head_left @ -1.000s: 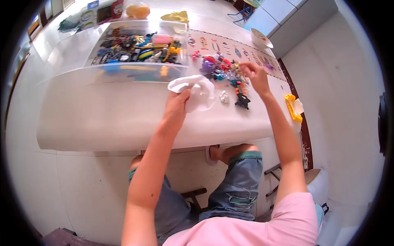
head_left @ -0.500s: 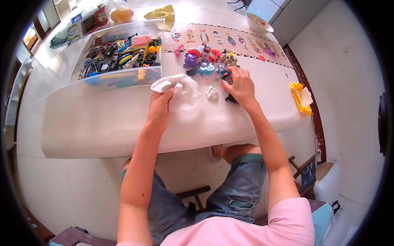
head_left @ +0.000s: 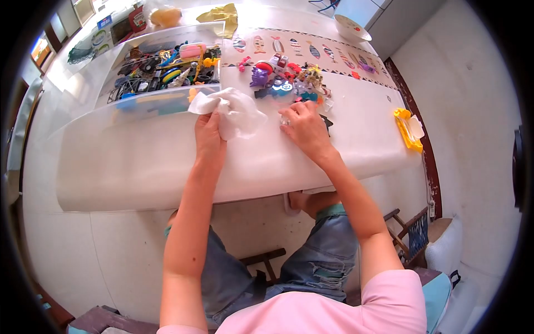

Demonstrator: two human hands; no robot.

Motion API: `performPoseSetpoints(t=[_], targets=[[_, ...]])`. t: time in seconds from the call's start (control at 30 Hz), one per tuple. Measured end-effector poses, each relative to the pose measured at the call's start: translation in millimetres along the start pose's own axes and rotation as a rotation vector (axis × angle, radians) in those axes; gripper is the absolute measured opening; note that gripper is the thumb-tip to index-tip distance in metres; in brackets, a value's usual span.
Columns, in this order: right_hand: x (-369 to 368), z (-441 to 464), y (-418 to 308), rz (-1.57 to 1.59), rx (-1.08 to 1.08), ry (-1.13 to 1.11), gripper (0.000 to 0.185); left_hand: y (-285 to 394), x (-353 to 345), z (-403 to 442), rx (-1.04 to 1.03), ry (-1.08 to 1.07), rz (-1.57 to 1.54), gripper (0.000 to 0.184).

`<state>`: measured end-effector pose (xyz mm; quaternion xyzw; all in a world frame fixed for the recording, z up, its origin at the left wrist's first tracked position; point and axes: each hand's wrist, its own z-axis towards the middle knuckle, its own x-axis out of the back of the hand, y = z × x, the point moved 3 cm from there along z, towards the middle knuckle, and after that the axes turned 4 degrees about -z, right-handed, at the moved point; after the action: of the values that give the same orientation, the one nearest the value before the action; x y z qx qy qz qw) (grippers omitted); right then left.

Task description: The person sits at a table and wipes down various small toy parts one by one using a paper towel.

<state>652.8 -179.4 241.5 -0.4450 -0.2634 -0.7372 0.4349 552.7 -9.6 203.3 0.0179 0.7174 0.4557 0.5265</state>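
My left hand (head_left: pixel 210 136) is closed on a thin white wipe (head_left: pixel 242 115), which hangs loosely to the right of the fingers above the table. My right hand (head_left: pixel 307 131) has its fingertips pinched on a small crumpled-looking white lump (head_left: pixel 285 119), mostly hidden under the fingers. Just beyond it lies a pile of small toys, with a purple toy (head_left: pixel 259 77), a blue piece with a white swirl (head_left: pixel 281 87) and several red and clear pieces. A black piece (head_left: pixel 327 123) shows beside the right hand, partly covered by it.
A clear plastic bin (head_left: pixel 167 94) full of mixed toys stands at the left. A yellow wipes pack (head_left: pixel 409 129) lies near the right edge. Behind the pile runs a fish-patterned strip (head_left: pixel 303 47), with a bowl (head_left: pixel 352 29) at its far right and a yellow cloth (head_left: pixel 221 18) at the back.
My right hand has left the toy pile's near right side and come left and nearer onto the white lump. My left hand has shifted slightly left and away with the wipe.
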Motion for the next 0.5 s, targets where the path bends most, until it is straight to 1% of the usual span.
performPoseSetpoints(t=[0.1,0.17,0.2,0.3,0.33,0.43,0.47,0.5], targets=[[2.1,8.8,0.5,0.460,-0.168,-0.134,0.029,-0.5,2.7,-0.9,0.005,-0.003,0.065,0.020],[7.6,12.0,0.8,1.366,-0.475,-0.101,0.026,0.2,-0.5,-2.2,0.011,-0.027,0.116,0.019],[10.1,11.4,-0.1,1.676,-0.494,-0.066,0.027,1.3,-4.5,-5.5,0.023,-0.053,0.140,0.019],[-8.1,5.3,-10.9,2.074,-0.528,-0.043,0.031,-9.1,-11.8,-8.2,0.070,-0.139,0.232,0.021],[-15.1,3.1,-14.4,2.129,-0.488,-0.091,0.038,-13.0,-11.1,-11.1,0.091,-0.162,0.268,0.023],[-4.9,10.3,-22.5,2.040,-0.427,-0.117,0.041,-10.8,-21.4,-18.8,0.195,-0.202,0.484,0.026],[1.2,14.3,-23.6,1.912,-0.392,-0.115,0.042,-12.0,-23.3,-18.7,0.252,-0.214,0.429,0.029],[4.2,16.0,-23.4,1.822,-0.387,-0.119,0.042,-10.6,-23.9,-18.7,0.241,-0.177,0.436,0.028]])
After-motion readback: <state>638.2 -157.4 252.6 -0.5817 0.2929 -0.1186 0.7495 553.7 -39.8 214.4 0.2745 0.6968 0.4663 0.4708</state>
